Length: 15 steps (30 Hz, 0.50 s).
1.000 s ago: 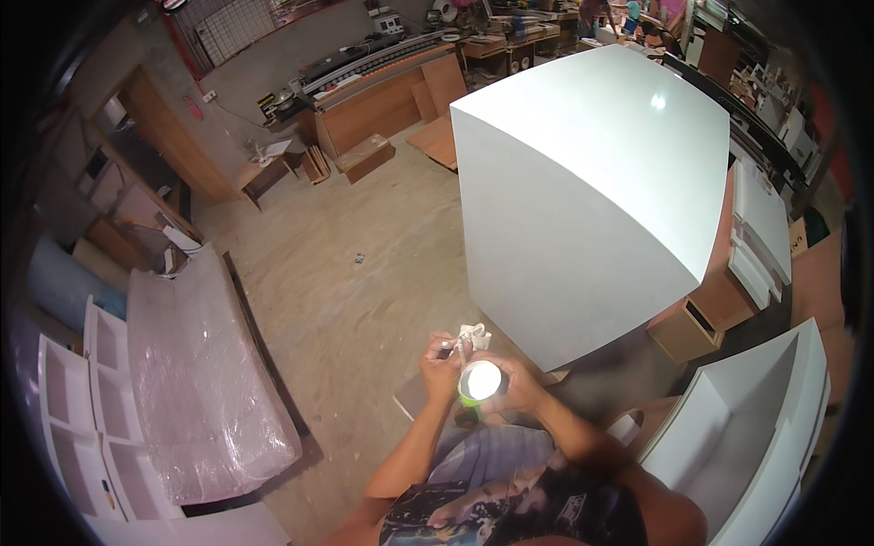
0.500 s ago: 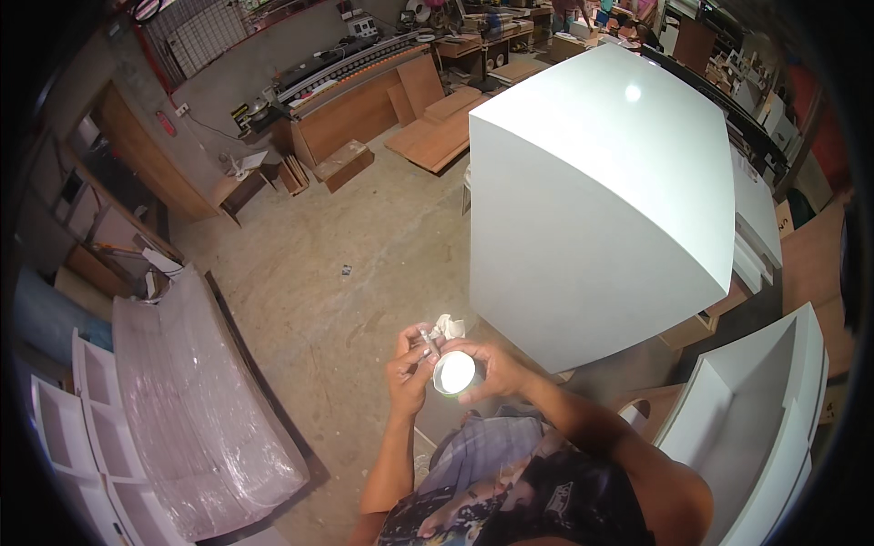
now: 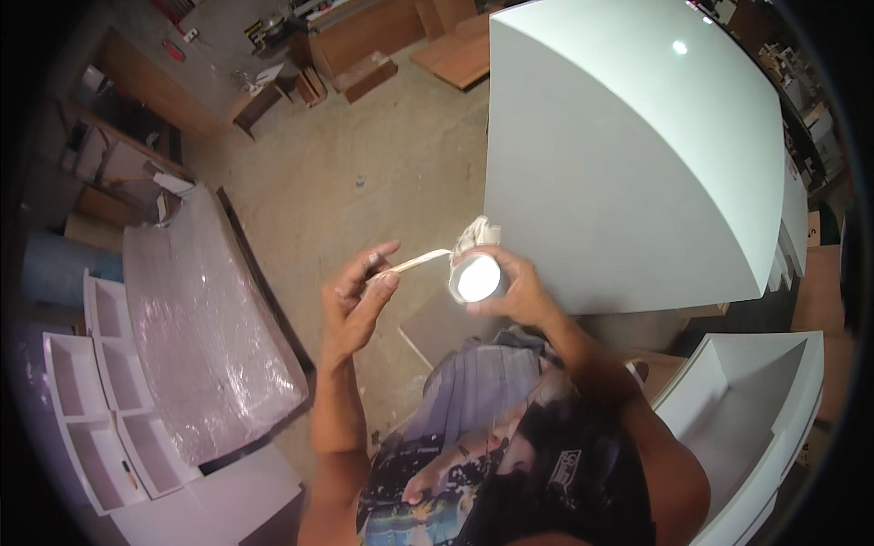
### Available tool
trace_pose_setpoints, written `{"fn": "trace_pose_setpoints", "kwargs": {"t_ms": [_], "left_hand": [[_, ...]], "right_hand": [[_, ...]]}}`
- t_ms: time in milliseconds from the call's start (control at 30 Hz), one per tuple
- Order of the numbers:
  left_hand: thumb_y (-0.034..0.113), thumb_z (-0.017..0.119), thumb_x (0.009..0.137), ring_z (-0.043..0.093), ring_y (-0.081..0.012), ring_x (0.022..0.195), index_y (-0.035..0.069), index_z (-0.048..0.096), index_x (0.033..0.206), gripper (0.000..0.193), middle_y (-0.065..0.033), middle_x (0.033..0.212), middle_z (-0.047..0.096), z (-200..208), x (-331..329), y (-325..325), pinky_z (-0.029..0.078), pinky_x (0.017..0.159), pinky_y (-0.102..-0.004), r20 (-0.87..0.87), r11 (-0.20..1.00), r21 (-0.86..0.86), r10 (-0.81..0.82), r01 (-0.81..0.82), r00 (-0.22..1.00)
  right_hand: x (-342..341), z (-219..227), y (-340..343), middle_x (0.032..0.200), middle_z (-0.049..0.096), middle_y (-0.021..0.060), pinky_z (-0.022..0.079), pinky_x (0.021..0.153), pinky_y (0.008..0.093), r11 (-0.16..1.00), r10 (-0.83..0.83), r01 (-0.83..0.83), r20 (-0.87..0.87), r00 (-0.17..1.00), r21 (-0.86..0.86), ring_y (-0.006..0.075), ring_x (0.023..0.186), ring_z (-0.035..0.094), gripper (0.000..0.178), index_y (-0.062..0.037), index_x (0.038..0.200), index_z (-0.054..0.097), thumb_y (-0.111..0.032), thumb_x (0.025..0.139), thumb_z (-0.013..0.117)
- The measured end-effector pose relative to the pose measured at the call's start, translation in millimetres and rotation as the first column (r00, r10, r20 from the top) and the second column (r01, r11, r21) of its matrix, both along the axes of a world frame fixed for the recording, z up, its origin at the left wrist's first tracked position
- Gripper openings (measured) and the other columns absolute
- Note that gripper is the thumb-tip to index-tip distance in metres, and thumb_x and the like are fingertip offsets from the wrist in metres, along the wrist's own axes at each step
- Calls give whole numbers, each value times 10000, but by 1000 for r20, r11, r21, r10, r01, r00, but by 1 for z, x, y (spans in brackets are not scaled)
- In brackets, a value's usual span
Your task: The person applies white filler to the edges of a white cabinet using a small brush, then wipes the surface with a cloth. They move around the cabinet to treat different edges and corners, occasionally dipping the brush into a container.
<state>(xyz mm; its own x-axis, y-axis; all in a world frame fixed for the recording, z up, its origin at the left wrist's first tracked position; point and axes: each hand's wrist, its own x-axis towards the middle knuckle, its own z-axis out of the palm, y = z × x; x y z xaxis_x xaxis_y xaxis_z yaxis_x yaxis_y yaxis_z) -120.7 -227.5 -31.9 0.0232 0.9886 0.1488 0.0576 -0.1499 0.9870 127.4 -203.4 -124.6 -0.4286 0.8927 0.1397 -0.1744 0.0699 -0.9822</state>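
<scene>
My left hand is closed on a thin pale wooden stick, gripped between thumb and fingers. The stick's far end is coated in white and points right, close to the can's rim. My right hand wraps around a small can whose round mouth shows bright white contents. A crumpled off-white rag sits against the far side of the can, by the fingers of that hand; how it is held is partly hidden.
A large white curved cabinet stands ahead to the right. Near me on the right is an open white box unit. To the left lie a plastic-wrapped panel and white shelving. Brown boards rest farther back.
My left hand has moved left, away from the can, and the stick now extends toward the rim. The view has tilted downward, and the can appears higher in it.
</scene>
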Motion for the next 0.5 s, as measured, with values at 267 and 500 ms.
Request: {"fn": "trace_pose_setpoints", "kwargs": {"t_ms": [267,500], "left_hand": [[0,729,805,536,-107,703,-1,649,863,98,-33,803,604,29,47,24,398,589,-240,-237,950,98,-268,297,934],[144,749,861,588,-111,583,2,671,867,162,-75,669,647,35,84,28,438,525,-276,-626,966,-12,-208,258,751]], "right_hand": [[21,8,-1,1243,628,91,422,1035,326,997,-56,55,17,998,55,163,1172,569,701,-29,1289,569,-137,674,885],[32,3,-7,1230,637,116,440,1015,338,997,-76,76,51,996,6,184,1161,585,726,3,1283,566,-197,668,896]]}}
